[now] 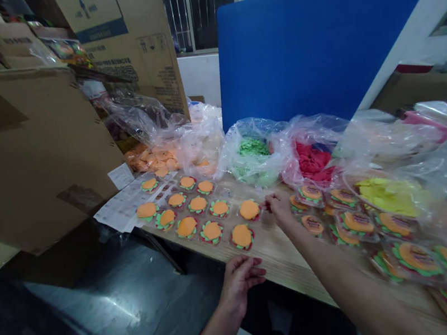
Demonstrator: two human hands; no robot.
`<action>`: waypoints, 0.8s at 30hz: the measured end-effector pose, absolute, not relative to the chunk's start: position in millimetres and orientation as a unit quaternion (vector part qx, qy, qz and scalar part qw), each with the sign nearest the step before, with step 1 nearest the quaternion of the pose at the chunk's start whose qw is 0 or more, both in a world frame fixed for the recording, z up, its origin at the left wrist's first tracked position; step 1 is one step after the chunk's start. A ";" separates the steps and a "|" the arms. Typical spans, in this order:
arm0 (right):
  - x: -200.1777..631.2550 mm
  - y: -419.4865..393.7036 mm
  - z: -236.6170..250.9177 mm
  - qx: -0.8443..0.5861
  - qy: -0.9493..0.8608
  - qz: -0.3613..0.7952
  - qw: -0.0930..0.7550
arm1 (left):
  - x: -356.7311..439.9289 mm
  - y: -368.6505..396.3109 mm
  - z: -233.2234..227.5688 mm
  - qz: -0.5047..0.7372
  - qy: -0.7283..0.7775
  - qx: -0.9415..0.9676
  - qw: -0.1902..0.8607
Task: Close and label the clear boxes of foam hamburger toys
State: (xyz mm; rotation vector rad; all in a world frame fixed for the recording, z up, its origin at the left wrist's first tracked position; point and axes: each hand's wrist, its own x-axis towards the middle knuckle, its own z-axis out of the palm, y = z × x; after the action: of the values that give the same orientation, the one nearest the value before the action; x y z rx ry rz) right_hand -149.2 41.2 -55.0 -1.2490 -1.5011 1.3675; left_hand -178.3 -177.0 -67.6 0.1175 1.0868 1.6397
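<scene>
My right hand [279, 208] reaches over the wooden table [277, 255], its fingertips pinched at the edge of an orange round piece with a red and green frill [249, 210]. My left hand [242, 279] rests at the table's near edge with fingers loosely curled and nothing in it. Several similar orange rounds [195, 206] lie in rows to the left. Packaged ones [357, 222] lie in clear wraps to the right of my right forearm.
Clear plastic bags of orange [154, 158], green [252, 149], red [311, 162] and yellow [387, 195] pieces line the table's back. A blue partition [313, 40] stands behind. Cardboard boxes [22, 154] crowd the left. A printed sheet [121, 206] lies at the left table end.
</scene>
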 end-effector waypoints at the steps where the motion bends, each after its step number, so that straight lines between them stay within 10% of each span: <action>1: -147.0 40.5 -52.4 -0.491 -0.565 0.552 0.367 | -177.3 -177.2 -67.2 0.692 0.454 0.050 0.559; 24: -36.7 -13.6 -31.6 -0.413 -0.409 0.773 0.253 | -149.3 -163.0 -35.5 0.616 0.243 0.020 0.749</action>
State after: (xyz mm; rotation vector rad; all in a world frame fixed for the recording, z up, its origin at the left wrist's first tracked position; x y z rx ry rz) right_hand -36.7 -13.6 -31.6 -1.1232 -1.1130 2.1024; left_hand -149.3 -163.0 -35.5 0.0428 0.5314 1.3473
